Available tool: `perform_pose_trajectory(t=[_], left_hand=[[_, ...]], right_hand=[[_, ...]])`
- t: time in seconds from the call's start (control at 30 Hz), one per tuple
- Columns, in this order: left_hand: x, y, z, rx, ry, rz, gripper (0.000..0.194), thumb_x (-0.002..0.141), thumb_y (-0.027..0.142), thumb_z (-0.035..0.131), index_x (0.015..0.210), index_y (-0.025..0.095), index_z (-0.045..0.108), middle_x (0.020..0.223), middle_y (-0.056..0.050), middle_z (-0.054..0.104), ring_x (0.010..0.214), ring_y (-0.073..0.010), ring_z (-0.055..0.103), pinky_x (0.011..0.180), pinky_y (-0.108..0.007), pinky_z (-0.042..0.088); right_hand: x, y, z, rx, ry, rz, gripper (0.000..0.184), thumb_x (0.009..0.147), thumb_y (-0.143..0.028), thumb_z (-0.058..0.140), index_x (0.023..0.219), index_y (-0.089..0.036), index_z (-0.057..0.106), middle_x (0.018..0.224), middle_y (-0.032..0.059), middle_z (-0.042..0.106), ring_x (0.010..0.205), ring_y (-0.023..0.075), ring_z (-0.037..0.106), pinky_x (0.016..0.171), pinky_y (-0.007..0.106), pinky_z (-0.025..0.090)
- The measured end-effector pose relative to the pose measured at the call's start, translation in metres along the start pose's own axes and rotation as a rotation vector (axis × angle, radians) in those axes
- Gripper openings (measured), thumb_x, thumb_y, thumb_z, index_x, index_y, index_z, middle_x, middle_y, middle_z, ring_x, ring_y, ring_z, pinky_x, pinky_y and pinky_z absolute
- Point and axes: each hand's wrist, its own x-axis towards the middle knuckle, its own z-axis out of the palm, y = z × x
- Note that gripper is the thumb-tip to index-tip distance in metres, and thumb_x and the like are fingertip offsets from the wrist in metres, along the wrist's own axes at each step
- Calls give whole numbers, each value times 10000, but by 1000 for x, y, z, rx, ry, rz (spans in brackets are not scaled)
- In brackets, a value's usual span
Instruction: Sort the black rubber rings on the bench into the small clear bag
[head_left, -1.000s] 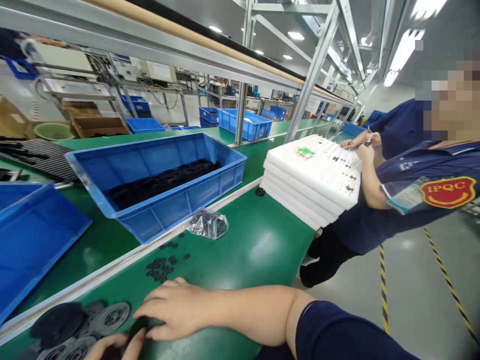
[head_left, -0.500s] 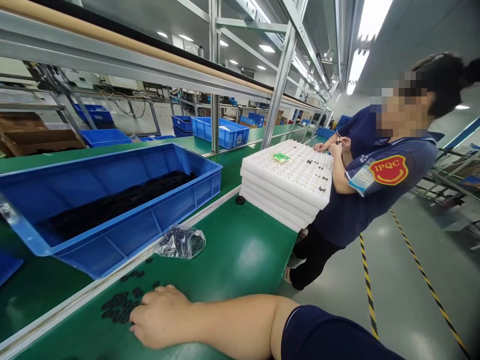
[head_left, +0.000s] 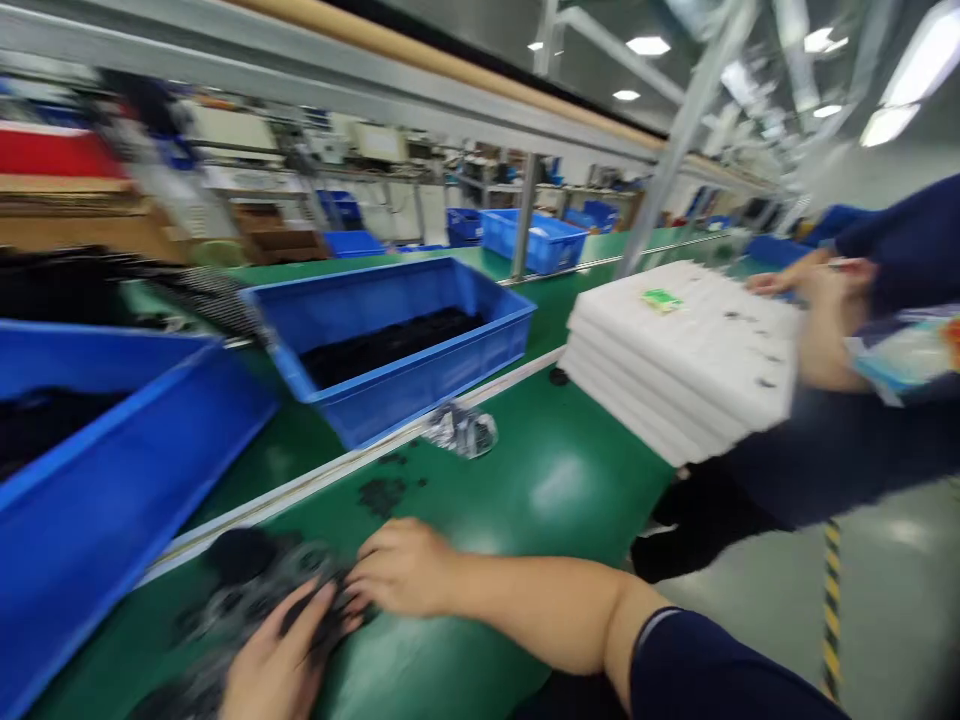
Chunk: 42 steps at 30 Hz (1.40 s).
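As the left hand (head_left: 276,650) pinches a dark part (head_left: 328,622) low over the tabletop (head_left: 540,540), the right hand (head_left: 409,568) sits at its side, fingers curled, though blur hides whether they grip! A loose pinch could drop it among the gray discs (head_left: 225,603) crowding just beside. And those small black pieces (head_left: 381,494) near the right hand? One careless wrist sweep could scatter them.
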Motion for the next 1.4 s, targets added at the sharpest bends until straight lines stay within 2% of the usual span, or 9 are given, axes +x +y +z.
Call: perform_pose_trajectory(t=[0.17, 0.4, 0.6, 0.8, 0.9, 1.03, 1.1, 1.23, 1.4], left_hand=[[-9, 0, 2, -325, -29, -138, 498, 573, 466, 896, 892, 155, 674, 690, -33, 691, 632, -210, 693, 524, -303, 572], [-9, -2, 3, -399, -44, -124, 471, 597, 379, 915, 901, 128, 658, 690, -29, 696, 557, -129, 637, 519, -232, 526], [-6, 2, 0, -472, 18, -146, 493, 572, 340, 923, 917, 144, 630, 723, -25, 713, 558, -119, 627, 532, -228, 500], [-2, 4, -8, -448, 155, -1, 359, 617, 313, 845, 820, 144, 602, 614, -6, 662, 502, -113, 573, 513, -233, 452], [1, 5, -14, -500, 252, 21, 319, 620, 279, 786, 841, 147, 598, 677, -36, 701, 579, -150, 641, 543, -238, 473], [5, 5, -20, -555, 325, 27, 398, 609, 247, 720, 981, 164, 601, 909, -102, 757, 723, -212, 708, 557, -255, 489], [7, 4, -21, -540, 319, 60, 357, 616, 262, 698, 946, 155, 614, 872, -94, 744, 668, -187, 674, 515, -242, 456], [9, -1, -23, -257, 380, 183, 240, 711, 353, 682, 844, 161, 629, 700, -23, 651, 557, -135, 564, 488, -239, 406], [6, -15, -20, 602, 305, 472, 280, 820, 385, 664, 1010, 184, 700, 825, -59, 675, 775, -218, 639, 764, -359, 514]], right_hand=[[-6, -3, -3, 178, 196, 10, 121, 933, -211, 626, 909, -200, 744, 916, 54, 704, 884, 161, 625, 850, 307, 516], [-9, -9, -8, 266, 192, -53, 239, 987, -241, 522, 967, -224, 760, 977, 75, 713, 931, 200, 577, 870, 380, 506], [-12, -12, -8, 226, 200, -37, 290, 972, -283, 538, 1214, -215, 683, 1220, 106, 685, 1154, 255, 526, 972, 465, 464], [-9, 24, -13, 40, 345, 284, 264, 959, -291, 525, 1108, -183, 715, 1239, 130, 661, 1178, 287, 510, 990, 477, 418], [-1, 35, -15, -61, 265, 389, 301, 936, -293, 575, 1184, -172, 696, 1349, 156, 603, 1239, 322, 486, 1012, 513, 392], [13, 12, -4, -90, -27, 134, 555, 938, -407, 605, 1452, -224, 505, 1629, 124, 292, 1485, 375, 215, 1142, 609, 234], [15, -4, 5, -72, -154, 29, 640, 949, -447, 585, 1517, -210, 411, 1643, 117, 259, 1519, 382, 122, 1170, 649, 158], [6, -15, 10, -27, -218, 7, 544, 975, -391, 554, 1472, -183, 470, 1573, 112, 409, 1519, 368, 156, 1181, 678, 91], [-15, 3, -12, 18, -115, 119, 383, 975, -307, 549, 1344, -219, 601, 1477, 101, 536, 1448, 316, 338, 1173, 597, 194]])
